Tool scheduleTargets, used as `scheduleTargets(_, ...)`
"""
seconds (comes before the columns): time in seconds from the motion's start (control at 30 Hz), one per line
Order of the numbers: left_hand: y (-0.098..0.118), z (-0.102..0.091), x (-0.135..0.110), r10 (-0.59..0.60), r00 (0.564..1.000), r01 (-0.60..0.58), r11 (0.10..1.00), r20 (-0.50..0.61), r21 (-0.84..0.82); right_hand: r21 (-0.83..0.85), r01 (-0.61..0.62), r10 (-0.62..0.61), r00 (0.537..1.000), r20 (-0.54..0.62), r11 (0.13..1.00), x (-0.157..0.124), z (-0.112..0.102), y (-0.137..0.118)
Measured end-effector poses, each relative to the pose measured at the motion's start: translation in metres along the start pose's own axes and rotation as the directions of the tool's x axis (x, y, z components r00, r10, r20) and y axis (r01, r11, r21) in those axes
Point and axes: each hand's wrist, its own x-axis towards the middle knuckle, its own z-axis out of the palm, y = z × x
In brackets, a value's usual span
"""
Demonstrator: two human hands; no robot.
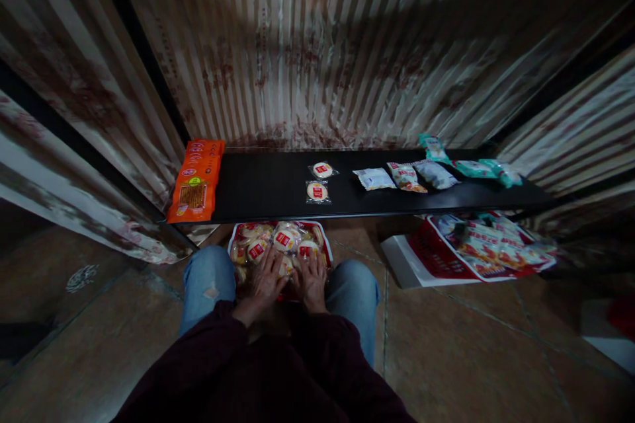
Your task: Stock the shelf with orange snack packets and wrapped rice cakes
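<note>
Between my knees stands a red box with a white rim (231,242), filled with round cakes in clear wrappers (284,239) that carry red labels. My left hand (268,277) lies over the left middle of these packets, fingers stretched out. Close beside it, my right hand (312,279) rests on the packets at the right, its fingers extended too. Neither hand visibly grips a packet, though the undersides of the fingers are hidden. Two similar wrapped cakes (317,192) lie one behind the other on the black shelf (268,182) ahead.
Orange snack packs (196,178) lie at the shelf's left end. White and red packets (407,176) and green packets (476,168) lie toward its right. A red box of packets (436,251) stands tilted below right. Striped curtains (317,46) hang behind; dark posts (141,46) flank the shelf.
</note>
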Motion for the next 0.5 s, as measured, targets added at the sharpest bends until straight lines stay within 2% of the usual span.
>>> scheduleTargets(0.13, -0.006, 0.005, 0.002, -0.005, 1.000, 0.007, 0.998, -0.019, 0.063, 0.027, 0.025, -0.024, 0.999, -0.039, 0.999, 0.001, 0.004, 0.002)
scheduleTargets(0.2, -0.007, 0.006, 0.001, -0.073, 0.996, 0.077, 0.992, -0.044, 0.102, 0.048, 0.049, -0.048, 0.999, -0.025, 0.998, 0.003, 0.002, -0.001)
scheduleTargets(0.3, -0.006, 0.007, -0.004, -0.203, 0.976, 0.211, 0.970, -0.073, 0.125, 0.099, 0.143, -0.146, 0.989, 0.025, 0.985, 0.004, -0.004, -0.007)
scheduleTargets(0.37, -0.007, 0.009, -0.006, -0.251, 0.965, 0.258, 0.960, -0.071, 0.112, 0.129, 0.189, -0.197, 0.979, 0.052, 0.973, 0.004, -0.005, -0.010)
scheduleTargets(0.5, -0.013, 0.013, -0.008, -0.218, 0.975, 0.220, 0.975, -0.040, 0.029, 0.145, 0.179, -0.189, 0.980, 0.062, 0.973, 0.001, -0.003, -0.012)
